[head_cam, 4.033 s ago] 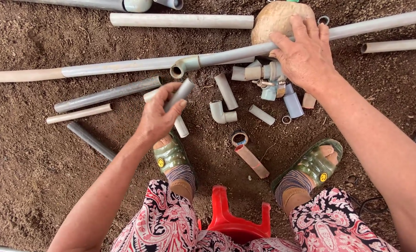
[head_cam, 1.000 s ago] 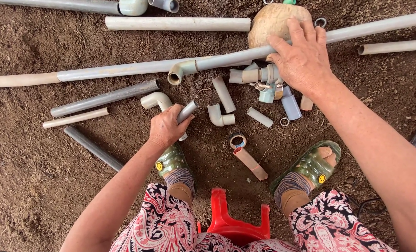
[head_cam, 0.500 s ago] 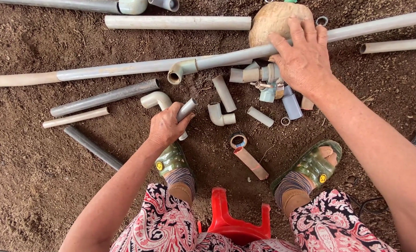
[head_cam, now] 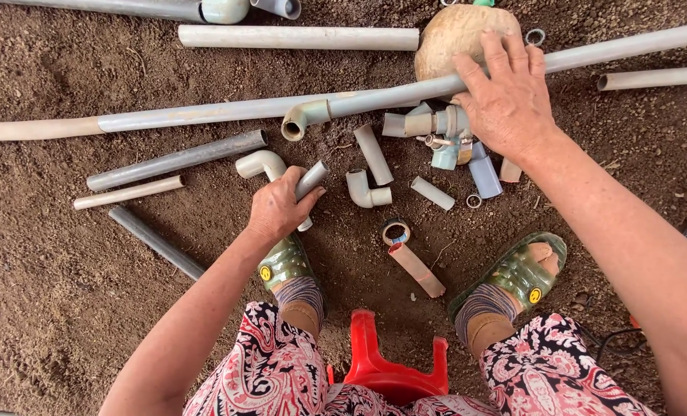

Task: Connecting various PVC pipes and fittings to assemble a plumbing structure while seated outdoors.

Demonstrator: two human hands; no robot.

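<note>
Bare brown soil (head_cam: 66,308) carries a scatter of plastic pipe. A long grey pipe (head_cam: 204,114) runs across the ground with an elbow fitting (head_cam: 303,119) hanging off its middle. Beyond it lies a pale straight pipe (head_cam: 297,37). Nearer the person sit a dark grey length (head_cam: 175,159), a thin cream length (head_cam: 127,192) and a black length (head_cam: 157,243). Between the 2 hands lie a short straight stub (head_cam: 373,154), a small white elbow (head_cam: 365,190) and another short stub (head_cam: 432,193). A roll of tape (head_cam: 396,231) touches a brownish tube piece (head_cam: 417,270). A red stool (head_cam: 386,370) shows between the 2 green sandals.

The left hand (head_cam: 275,209) has its fingers (head_cam: 306,199) curled tight around a short grey pipe piece (head_cam: 311,179), whose free end points up and to the right. A white curved elbow (head_cam: 260,163) lies just beside the knuckles, touching or nearly touching the hand.

The right hand (head_cam: 509,100) lies flat with its fingers spread, pressing on the long grey pipe beside a round tan stone (head_cam: 455,35), above a cluster of joined fittings (head_cam: 436,127).

Against 0.5 seconds ago, both hands sit in the same places and the short piece has barely shifted; 4 seconds ago the left hand held it higher, close to the elbow fitting.
</note>
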